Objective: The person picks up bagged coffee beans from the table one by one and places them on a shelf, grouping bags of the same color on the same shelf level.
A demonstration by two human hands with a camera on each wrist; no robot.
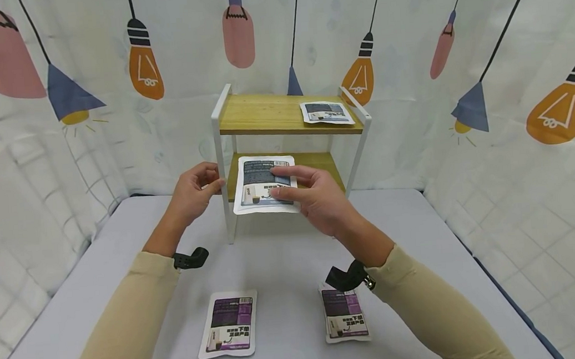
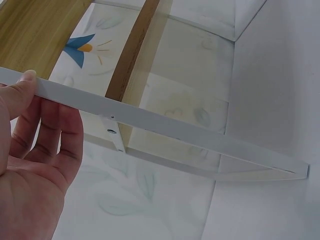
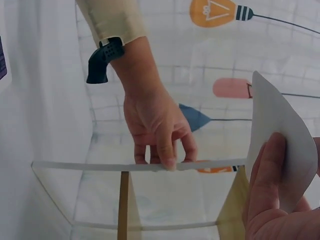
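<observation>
A small two-tier rack (image 1: 268,113) with wooden boards and a white metal frame stands in the middle. My left hand (image 1: 194,192) pinches its front left post (image 2: 190,134), thumb on one side and fingers on the other. In front of the lower board (image 1: 316,159), my right hand (image 1: 325,202) holds a flat white pouch (image 1: 255,190) with a dark blue-grey label, gripping its right side. From the right wrist view, the plain back of the pouch (image 3: 275,115) shows with fingers against it. Another blue-grey-labelled pouch (image 1: 328,113) lies on the top board's right end.
Nearer on the white table (image 1: 285,291) lie a purple-labelled pouch (image 1: 228,324) at the left and a small stack of purple-labelled pouches (image 1: 346,314) at the right, partly under the right wrist camera (image 1: 346,277). A lamp-patterned curtain (image 1: 188,119) surrounds the table.
</observation>
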